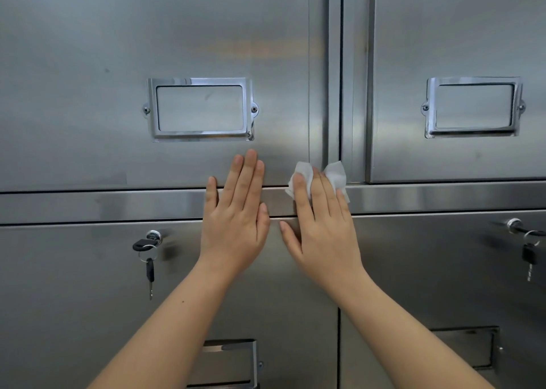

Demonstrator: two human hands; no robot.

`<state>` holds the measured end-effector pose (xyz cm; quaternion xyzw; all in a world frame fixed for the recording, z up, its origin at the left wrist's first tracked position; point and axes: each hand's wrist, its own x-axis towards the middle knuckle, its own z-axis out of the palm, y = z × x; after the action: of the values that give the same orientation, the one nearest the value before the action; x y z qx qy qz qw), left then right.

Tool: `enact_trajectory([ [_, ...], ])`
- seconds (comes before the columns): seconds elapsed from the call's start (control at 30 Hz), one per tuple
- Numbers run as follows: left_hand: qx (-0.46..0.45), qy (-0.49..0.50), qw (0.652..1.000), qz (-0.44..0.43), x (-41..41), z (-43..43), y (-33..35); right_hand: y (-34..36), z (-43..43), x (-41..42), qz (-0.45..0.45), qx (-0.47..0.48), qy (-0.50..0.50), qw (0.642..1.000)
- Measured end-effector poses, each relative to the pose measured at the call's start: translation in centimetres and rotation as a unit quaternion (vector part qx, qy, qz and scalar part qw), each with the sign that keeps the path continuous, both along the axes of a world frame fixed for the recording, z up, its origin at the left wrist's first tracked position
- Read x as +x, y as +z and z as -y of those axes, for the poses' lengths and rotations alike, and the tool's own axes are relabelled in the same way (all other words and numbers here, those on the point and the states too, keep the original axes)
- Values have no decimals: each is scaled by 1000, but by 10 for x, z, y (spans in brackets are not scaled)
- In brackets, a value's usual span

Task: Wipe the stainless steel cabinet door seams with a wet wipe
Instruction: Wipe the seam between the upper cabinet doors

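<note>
The cabinet's doors are all closed, so their contents cannot be seen. Below the horizontal rail [118, 205], the left lock [153, 236] holds a black-headed key, and a second key [150, 270] hangs from its ring. The right lock [514, 224], also below the rail, likewise carries a key with another dangling. Above the rail, a chrome label holder [152, 108] sits on each upper door.

The wet wipe [304, 171] is bunched at the rail's top edge, where the vertical seam [341, 78] between the upper doors comes down to the rail. Its long axis runs sideways along the rail, and two crumpled peaks point up.

The right hand [322, 229] presses the wipe under straight fingers, thumb spread clear below the rail. The left hand [236, 220] lies flat across the rail, fingers straight and pointing up, holding nothing.
</note>
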<state>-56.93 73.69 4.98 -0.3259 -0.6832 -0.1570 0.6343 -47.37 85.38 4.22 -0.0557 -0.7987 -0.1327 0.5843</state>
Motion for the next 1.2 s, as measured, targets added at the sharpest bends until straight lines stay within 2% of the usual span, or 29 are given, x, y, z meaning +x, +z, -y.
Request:
enact_trajectory([
  [0.47,-3,-22,999,38,19,4,-6,-3,7,19,47,-39,32,998],
  [0.67,-16,-28,998,58,36,11,-25,-14,6,28,49,-12,58,997],
  [0.93,-40,-35,995,89,58,19,-45,-35,3,37,39,12,36,999],
  [1.2,-61,-48,988,130,83,27,-74,-58,15,52,19,2,45,999],
])
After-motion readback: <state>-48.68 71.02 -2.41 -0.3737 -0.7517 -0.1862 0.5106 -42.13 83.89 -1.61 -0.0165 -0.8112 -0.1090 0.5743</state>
